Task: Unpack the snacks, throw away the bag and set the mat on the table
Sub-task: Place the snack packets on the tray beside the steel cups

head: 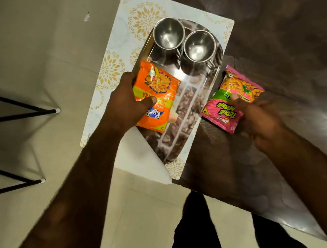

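Note:
My left hand (126,106) grips an orange snack packet (158,91) over the left part of a shiny steel tray (191,115). My right hand (258,118) holds a pink snack packet (232,99) just right of the tray, above the dark table (275,52). The tray rests on a white mat with gold flower prints (141,18), which hangs partly over the table's left edge. No carry bag is in view.
Two empty steel cups (168,33) (199,46) stand on the far end of the tray. Black metal legs of a stool or stand (13,116) are on the pale tiled floor at left. My dark-clothed legs (197,236) are below.

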### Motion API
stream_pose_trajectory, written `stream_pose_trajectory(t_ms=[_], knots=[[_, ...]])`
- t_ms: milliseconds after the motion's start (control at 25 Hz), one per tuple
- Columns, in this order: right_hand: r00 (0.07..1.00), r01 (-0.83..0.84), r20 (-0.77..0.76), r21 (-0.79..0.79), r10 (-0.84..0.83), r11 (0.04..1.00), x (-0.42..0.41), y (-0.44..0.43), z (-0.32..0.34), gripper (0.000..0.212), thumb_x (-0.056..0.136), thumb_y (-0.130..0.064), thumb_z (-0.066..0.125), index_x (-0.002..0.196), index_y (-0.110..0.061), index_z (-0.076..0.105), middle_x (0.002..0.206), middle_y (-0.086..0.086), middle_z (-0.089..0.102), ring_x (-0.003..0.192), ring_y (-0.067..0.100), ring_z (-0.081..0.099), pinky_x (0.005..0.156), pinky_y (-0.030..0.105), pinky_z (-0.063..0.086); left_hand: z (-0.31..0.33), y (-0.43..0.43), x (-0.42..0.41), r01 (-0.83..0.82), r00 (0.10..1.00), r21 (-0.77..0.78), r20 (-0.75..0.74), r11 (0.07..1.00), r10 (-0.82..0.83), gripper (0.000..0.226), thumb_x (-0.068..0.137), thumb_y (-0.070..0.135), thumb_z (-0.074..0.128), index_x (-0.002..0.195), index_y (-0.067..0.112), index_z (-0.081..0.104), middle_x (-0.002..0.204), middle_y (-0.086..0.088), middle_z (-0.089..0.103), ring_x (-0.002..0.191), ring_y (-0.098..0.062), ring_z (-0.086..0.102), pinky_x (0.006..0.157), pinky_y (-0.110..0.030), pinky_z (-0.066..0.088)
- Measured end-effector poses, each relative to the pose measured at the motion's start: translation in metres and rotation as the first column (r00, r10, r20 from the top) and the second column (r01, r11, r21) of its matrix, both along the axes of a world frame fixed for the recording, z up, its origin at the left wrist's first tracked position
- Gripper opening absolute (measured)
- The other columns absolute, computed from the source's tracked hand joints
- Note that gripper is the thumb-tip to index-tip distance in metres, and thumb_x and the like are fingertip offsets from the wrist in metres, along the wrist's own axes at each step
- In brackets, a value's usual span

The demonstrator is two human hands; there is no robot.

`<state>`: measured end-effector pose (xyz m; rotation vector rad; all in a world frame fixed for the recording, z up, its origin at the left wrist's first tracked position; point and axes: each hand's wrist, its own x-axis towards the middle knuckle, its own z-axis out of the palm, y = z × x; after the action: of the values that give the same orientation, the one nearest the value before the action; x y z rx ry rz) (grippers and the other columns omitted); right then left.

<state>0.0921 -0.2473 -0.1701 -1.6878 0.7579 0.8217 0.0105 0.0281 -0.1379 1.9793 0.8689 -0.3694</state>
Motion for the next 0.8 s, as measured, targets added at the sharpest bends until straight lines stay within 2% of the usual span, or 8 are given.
stream_pose_trajectory(t_ms=[80, 160, 280, 360, 440, 560, 720, 800], knots=[[0.994, 0.056, 0.096, 0.025, -0.058, 0.998, 0.001, 0.012, -0.006, 0.040, 0.092, -0.021, 0.073, 0.130, -0.012, 0.063, 0.124, 0.009, 0.073, 0.104, 0.026, 0.073, 0.088, 0.051, 0.059, -0.003, -0.002, 0.002, 0.075, 0.997, 0.171, 0.022, 0.982, -0.080, 0.066, 0.079, 0.021, 0.080, 0.134, 0.013, 0.045, 0.129, -0.011, 0.057, 0.114, -0.029, 0.059, 0.094, -0.043, 0.051], [0.984, 0.069, 0.162, 0.002, -0.069, 0.998, 0.003, 0.015, -0.006, 0.043, 0.092, -0.010, 0.072, 0.133, -0.008, 0.060, 0.125, 0.014, 0.071, 0.109, 0.031, 0.072, 0.095, 0.054, 0.057, -0.004, -0.009, -0.001, 0.093, 0.991, 0.304, 0.059, 0.948, -0.117, 0.066, 0.079, 0.022, 0.078, 0.134, 0.009, 0.045, 0.129, -0.016, 0.049, 0.114, -0.034, 0.054, 0.092, -0.045, 0.047], [0.984, 0.082, 0.156, 0.002, -0.081, 0.997, 0.002, 0.007, 0.005, 0.043, 0.091, -0.007, 0.071, 0.132, -0.007, 0.060, 0.122, 0.015, 0.072, 0.107, 0.033, 0.072, 0.090, 0.052, 0.060, -0.005, -0.015, -0.006, 0.154, 0.985, 0.522, -0.011, 0.839, -0.174, 0.060, 0.085, 0.033, 0.070, 0.133, 0.007, 0.046, 0.129, -0.018, 0.049, 0.118, -0.037, 0.051, 0.090, -0.049, 0.047], [0.989, 0.074, 0.125, 0.045, -0.079, 0.996, -0.005, -0.001, 0.021, 0.040, 0.092, -0.010, 0.069, 0.130, -0.008, 0.062, 0.117, 0.012, 0.075, 0.098, 0.027, 0.076, 0.073, 0.037, 0.063, -0.005, -0.013, -0.006, 0.195, 0.980, 0.612, -0.088, 0.767, -0.179, 0.060, 0.088, 0.042, 0.065, 0.134, 0.009, 0.047, 0.129, -0.017, 0.052, 0.118, -0.037, 0.051, 0.090, -0.050, 0.045], [0.993, 0.044, 0.101, 0.128, -0.058, 0.991, -0.017, -0.002, 0.040, 0.037, 0.091, -0.013, 0.069, 0.128, -0.008, 0.064, 0.105, 0.005, 0.078, 0.079, 0.014, 0.077, 0.057, 0.024, 0.058, -0.004, -0.010, -0.003, 0.196, 0.980, 0.590, -0.110, 0.783, -0.163, 0.061, 0.089, 0.045, 0.063, 0.138, 0.013, 0.044, 0.132, -0.016, 0.051, 0.121, -0.037, 0.050, 0.093, -0.050, 0.043], [0.996, -0.008, 0.087, 0.184, -0.008, 0.983, -0.037, 0.014, 0.053, 0.032, 0.089, -0.016, 0.072, 0.120, -0.010, 0.065, 0.104, 0.006, 0.079, 0.077, 0.013, 0.077, 0.055, 0.022, 0.057, -0.004, -0.007, -0.001, 0.190, 0.982, 0.528, -0.103, 0.827, -0.160, 0.063, 0.092, 0.043, 0.062, 0.144, 0.018, 0.039, 0.135, -0.016, 0.049, 0.125, -0.036, 0.048, 0.096, -0.052, 0.043], [0.997, -0.037, 0.079, 0.182, 0.023, 0.983, -0.049, 0.055, 0.042, 0.036, 0.087, -0.018, 0.078, 0.118, -0.010, 0.062, 0.114, 0.019, 0.074, 0.096, 0.032, 0.076, 0.082, 0.050, 0.063, -0.003, -0.003, -0.001, 0.174, 0.985, 0.467, -0.075, 0.867, -0.157, 0.063, 0.094, 0.040, 0.061, 0.148, 0.020, 0.037, 0.137, -0.017, 0.047, 0.127, -0.037, 0.047, 0.099, -0.054, 0.044], [0.993, -0.067, 0.105, 0.163, 0.050, 0.984, -0.048, 0.071, 0.033, 0.037, 0.087, -0.019, 0.078, 0.119, -0.011, 0.061, 0.115, 0.024, 0.071, 0.097, 0.030, 0.075, 0.086, 0.058, 0.060, -0.004, 0.001, -0.001, 0.150, 0.988, 0.423, -0.042, 0.894, -0.146, 0.062, 0.094, 0.036, 0.062, 0.148, 0.019, 0.038, 0.137, -0.019, 0.047, 0.127, -0.039, 0.047, 0.100, -0.054, 0.043]])
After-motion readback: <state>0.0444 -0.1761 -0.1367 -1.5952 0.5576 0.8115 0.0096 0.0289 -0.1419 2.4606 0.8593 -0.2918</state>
